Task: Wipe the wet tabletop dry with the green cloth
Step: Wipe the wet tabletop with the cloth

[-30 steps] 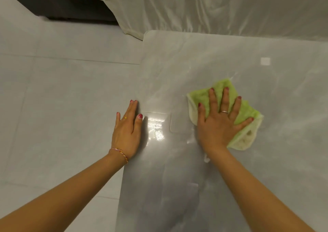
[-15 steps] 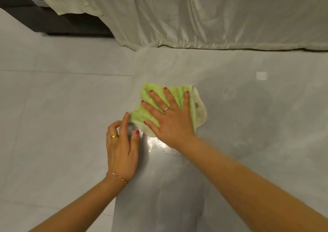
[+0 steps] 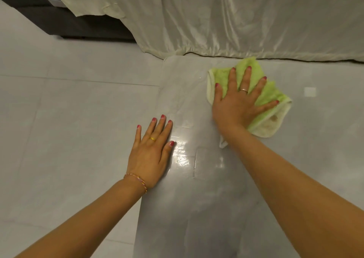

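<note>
The green cloth [image 3: 271,98] lies crumpled on the glossy grey tabletop [image 3: 216,198], close to its far edge. My right hand [image 3: 239,102] presses flat on the cloth with its fingers spread. My left hand [image 3: 152,149] rests flat on the table's left edge, fingers straight, holding nothing. Wet streaks and a bright glare patch [image 3: 181,153] show on the surface between my hands.
A cream satin sheet [image 3: 236,21] hangs down just beyond the table's far edge. Pale floor tiles [image 3: 69,119] lie to the left of the table. Dark furniture [image 3: 78,25] stands at the back left. A small white square [image 3: 309,91] shows on the tabletop at the right.
My right hand has slid the cloth from the table's left side to the right and toward the far edge. My left hand's fingers have straightened out flat.
</note>
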